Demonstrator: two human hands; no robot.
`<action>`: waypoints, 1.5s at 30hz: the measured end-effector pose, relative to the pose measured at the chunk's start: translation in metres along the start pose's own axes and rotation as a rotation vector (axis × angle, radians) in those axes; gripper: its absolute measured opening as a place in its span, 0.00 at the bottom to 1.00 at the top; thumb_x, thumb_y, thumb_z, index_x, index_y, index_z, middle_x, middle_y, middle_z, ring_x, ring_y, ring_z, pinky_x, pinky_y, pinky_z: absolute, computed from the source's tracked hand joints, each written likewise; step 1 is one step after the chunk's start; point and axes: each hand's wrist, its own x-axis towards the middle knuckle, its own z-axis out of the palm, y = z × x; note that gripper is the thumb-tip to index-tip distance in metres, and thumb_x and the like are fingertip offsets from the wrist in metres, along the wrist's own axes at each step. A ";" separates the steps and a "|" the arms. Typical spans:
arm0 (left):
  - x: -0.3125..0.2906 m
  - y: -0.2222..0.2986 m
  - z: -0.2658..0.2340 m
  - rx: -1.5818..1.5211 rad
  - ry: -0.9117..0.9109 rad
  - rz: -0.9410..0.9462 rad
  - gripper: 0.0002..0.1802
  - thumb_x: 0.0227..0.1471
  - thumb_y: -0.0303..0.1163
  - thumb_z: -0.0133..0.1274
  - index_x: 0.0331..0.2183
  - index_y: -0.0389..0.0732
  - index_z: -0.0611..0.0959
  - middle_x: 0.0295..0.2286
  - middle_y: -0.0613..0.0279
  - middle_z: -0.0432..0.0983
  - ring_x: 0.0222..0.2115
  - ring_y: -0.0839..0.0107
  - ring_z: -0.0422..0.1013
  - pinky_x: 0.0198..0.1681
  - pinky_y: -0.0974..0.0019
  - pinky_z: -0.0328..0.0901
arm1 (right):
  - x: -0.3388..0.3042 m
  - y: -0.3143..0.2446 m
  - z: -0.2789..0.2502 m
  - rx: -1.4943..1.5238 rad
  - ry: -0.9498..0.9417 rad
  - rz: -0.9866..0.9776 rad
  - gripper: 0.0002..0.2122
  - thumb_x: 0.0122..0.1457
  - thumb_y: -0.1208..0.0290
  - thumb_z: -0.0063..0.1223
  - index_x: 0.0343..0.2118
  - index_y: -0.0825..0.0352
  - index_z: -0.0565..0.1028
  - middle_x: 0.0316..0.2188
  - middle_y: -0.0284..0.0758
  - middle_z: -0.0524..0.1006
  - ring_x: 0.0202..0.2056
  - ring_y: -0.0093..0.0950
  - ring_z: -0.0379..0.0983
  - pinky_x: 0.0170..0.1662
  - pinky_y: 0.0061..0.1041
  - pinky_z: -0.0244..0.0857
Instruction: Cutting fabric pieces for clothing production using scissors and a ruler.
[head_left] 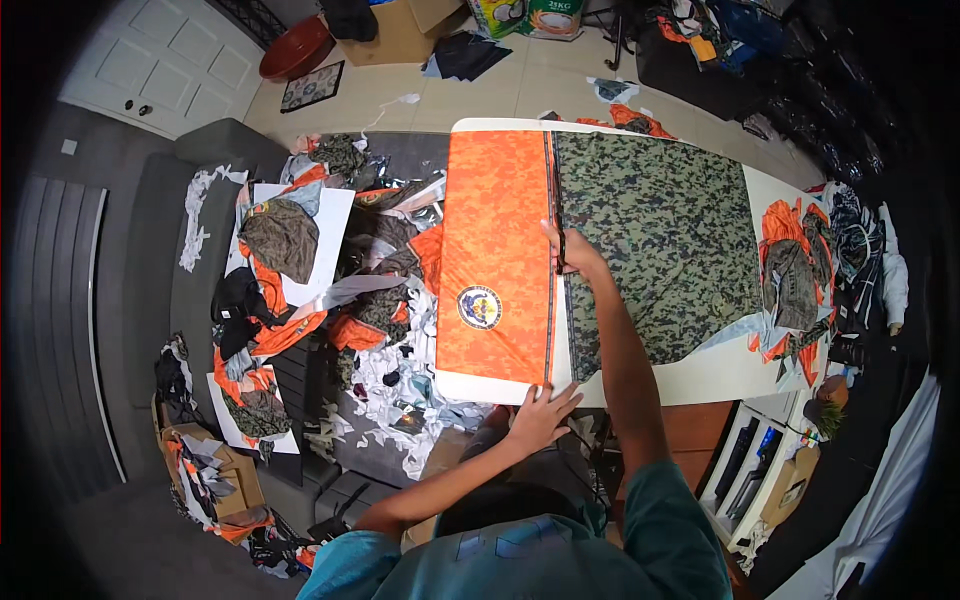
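Observation:
An orange patterned fabric panel [495, 210] with a round emblem lies flat on the white table, beside a green camouflage fabric panel [660, 230]. Along the dark-edged seam between them, my right hand [577, 252] is closed around a slim black tool that looks like scissors [561, 248]. The tool points away from me, and its far part blends with the dark strip. My left hand [541, 418] rests at the near table edge, fingers spread, fingertips touching the lower corner of the orange panel.
The white table [700, 388] stands before me. Crumpled orange and camouflage pieces [792, 280] lie at its right end. White scraps [400, 405] cover the grey sofa at left, near boards holding fabric [280, 240]. A cardboard box [215, 470] of scraps stands lower left.

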 end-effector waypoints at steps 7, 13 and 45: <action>-0.001 0.003 0.001 0.012 0.000 0.002 0.38 0.47 0.49 0.52 0.58 0.48 0.61 0.60 0.65 0.50 0.49 0.56 0.58 0.53 0.51 0.53 | 0.009 0.000 -0.006 0.032 0.003 -0.001 0.26 0.54 0.42 0.48 0.15 0.62 0.64 0.10 0.30 0.64 0.11 0.20 0.59 0.13 0.18 0.52; -0.001 0.002 -0.002 0.028 -0.013 -0.003 0.38 0.47 0.49 0.51 0.58 0.48 0.61 0.60 0.65 0.50 0.48 0.57 0.58 0.53 0.51 0.53 | 0.009 -0.002 -0.012 -0.001 -0.044 -0.006 0.26 0.54 0.42 0.48 0.15 0.62 0.64 0.10 0.30 0.65 0.10 0.20 0.58 0.12 0.17 0.50; -0.001 0.005 0.005 0.002 -0.017 -0.024 0.34 0.52 0.48 0.45 0.59 0.52 0.60 0.60 0.67 0.50 0.45 0.55 0.60 0.49 0.53 0.55 | 0.036 -0.008 -0.029 -0.010 -0.096 -0.106 0.27 0.54 0.40 0.46 0.14 0.61 0.63 0.09 0.30 0.63 0.09 0.20 0.54 0.11 0.19 0.44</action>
